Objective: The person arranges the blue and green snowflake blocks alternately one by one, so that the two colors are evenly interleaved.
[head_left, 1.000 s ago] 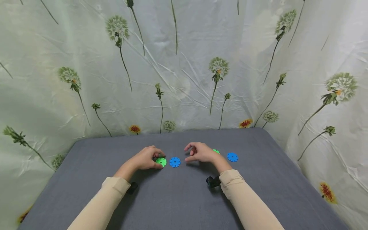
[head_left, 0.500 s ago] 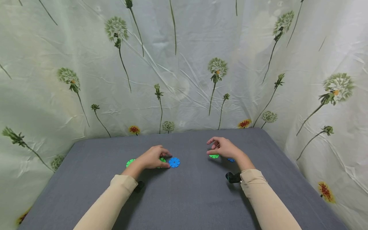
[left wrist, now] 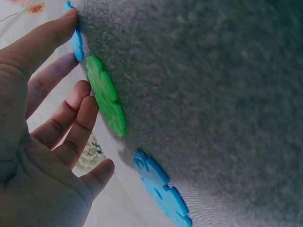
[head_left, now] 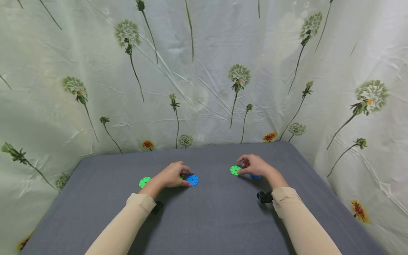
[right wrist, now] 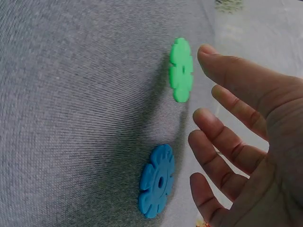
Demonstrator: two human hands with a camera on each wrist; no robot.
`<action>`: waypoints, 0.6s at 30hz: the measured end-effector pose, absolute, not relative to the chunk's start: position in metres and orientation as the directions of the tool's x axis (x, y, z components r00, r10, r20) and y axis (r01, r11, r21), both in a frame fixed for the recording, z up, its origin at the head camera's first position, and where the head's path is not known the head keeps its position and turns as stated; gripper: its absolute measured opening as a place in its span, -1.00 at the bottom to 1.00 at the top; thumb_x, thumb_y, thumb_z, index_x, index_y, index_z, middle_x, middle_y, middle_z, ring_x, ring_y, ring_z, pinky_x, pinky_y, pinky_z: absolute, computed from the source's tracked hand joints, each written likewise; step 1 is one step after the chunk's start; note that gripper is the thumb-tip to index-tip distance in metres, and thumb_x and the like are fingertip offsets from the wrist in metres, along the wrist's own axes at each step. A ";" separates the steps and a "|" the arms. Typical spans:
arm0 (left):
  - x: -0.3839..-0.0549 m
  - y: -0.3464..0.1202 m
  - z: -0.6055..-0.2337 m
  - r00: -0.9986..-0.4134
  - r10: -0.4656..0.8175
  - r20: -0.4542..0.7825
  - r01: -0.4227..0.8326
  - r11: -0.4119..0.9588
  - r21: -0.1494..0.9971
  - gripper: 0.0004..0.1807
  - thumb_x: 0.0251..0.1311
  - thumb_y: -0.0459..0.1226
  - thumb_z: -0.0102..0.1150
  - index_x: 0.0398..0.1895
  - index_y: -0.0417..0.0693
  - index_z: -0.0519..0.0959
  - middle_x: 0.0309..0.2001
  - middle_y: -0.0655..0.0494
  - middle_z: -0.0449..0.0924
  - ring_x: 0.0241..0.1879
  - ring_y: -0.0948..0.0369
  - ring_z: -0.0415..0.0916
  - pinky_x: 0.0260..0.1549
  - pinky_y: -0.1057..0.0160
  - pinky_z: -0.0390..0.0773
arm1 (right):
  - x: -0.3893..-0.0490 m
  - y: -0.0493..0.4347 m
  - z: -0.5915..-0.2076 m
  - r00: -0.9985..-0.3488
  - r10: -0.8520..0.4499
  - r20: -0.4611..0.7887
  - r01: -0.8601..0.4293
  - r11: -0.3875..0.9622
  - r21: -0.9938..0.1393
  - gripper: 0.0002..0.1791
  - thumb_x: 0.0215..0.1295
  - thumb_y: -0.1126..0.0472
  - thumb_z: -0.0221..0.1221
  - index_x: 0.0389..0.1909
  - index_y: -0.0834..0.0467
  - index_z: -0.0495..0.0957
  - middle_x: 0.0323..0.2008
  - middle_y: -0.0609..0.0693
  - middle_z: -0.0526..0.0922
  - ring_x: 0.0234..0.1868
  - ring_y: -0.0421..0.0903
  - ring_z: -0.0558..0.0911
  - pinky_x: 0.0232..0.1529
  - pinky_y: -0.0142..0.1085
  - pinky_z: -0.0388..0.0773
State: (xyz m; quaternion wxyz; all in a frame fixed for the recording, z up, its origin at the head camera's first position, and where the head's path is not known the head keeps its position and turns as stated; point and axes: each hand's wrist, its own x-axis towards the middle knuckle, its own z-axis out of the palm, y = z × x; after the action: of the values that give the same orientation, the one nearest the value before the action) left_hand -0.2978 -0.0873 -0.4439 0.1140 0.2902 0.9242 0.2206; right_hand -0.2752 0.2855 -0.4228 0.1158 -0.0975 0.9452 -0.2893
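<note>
My left hand [head_left: 172,175] is at a blue notched snowflake disc [head_left: 192,180], pinching its edges between thumb and forefinger. A green snowflake disc [left wrist: 106,97] lies by its other fingers, largely covered by the hand in the head view. Further toward the wrist lies another blue disc [left wrist: 162,189], which the hand hides in the head view. My right hand [head_left: 255,165] hovers low with fingers spread and loosely bent, holding nothing. Its thumb overlaps the edge of a green disc [head_left: 235,170]. Beneath that hand lies a blue disc [right wrist: 157,182], partly covered.
A further green disc [head_left: 145,182] lies left of my left wrist. All the discs are on a grey cloth-covered table [head_left: 210,219]. Behind it hangs a pale curtain [head_left: 204,78] printed with dandelions. Dark wrist cameras [head_left: 264,197] sit close over the cloth.
My left hand has moved right, from the green disc to the blue one. My right hand has moved right, from the middle to above the right-hand discs. The leftmost green disc has come into view.
</note>
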 end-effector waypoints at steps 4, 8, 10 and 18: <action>-0.297 -0.086 -0.444 -0.807 0.585 -0.088 0.486 0.740 0.465 -0.54 0.20 -0.13 0.62 0.17 0.10 0.78 -0.05 0.09 0.60 0.03 0.09 0.62 0.10 -0.06 0.61 | -0.277 0.282 -0.425 -0.948 -0.263 -0.179 -0.133 0.838 -0.529 -0.46 0.32 0.12 0.51 0.25 0.24 0.65 0.06 0.20 0.72 0.11 0.14 0.67 0.17 0.05 0.63; -0.296 -0.087 -0.444 -0.807 0.582 -0.094 0.470 0.732 0.493 -0.52 0.20 -0.12 0.62 0.20 0.10 0.76 -0.03 0.06 0.60 0.06 0.06 0.63 0.14 -0.07 0.61 | -0.277 0.278 -0.425 -0.947 -0.265 -0.184 -0.142 0.853 -0.502 -0.44 0.30 0.13 0.52 0.26 0.24 0.65 0.07 0.21 0.73 0.12 0.15 0.68 0.18 0.05 0.63; -0.296 -0.087 -0.445 -0.811 0.577 -0.094 0.467 0.736 0.490 -0.52 0.20 -0.09 0.61 0.20 0.12 0.77 -0.02 0.06 0.60 0.08 0.05 0.64 0.18 -0.10 0.59 | -0.277 0.276 -0.424 -0.947 -0.263 -0.184 -0.140 0.854 -0.501 -0.45 0.30 0.14 0.53 0.25 0.25 0.66 0.06 0.22 0.72 0.12 0.15 0.68 0.18 0.06 0.63; -0.294 -0.084 -0.445 -0.833 0.546 -0.087 0.456 0.767 0.451 -0.57 0.20 -0.06 0.61 0.15 0.22 0.79 -0.05 0.12 0.60 0.12 0.05 0.65 0.49 -0.48 0.16 | -0.279 0.275 -0.428 -0.949 -0.273 -0.160 -0.167 0.861 -0.480 -0.47 0.28 0.14 0.53 0.21 0.27 0.69 0.01 0.21 0.72 0.07 0.14 0.68 0.14 0.05 0.64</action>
State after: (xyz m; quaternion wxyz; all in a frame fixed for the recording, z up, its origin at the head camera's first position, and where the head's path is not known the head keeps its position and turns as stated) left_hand -0.2935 -0.0838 -0.4455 0.1071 0.2683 0.9340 0.2104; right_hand -0.2792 0.2754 -0.4279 0.1120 -0.1147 0.9582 -0.2369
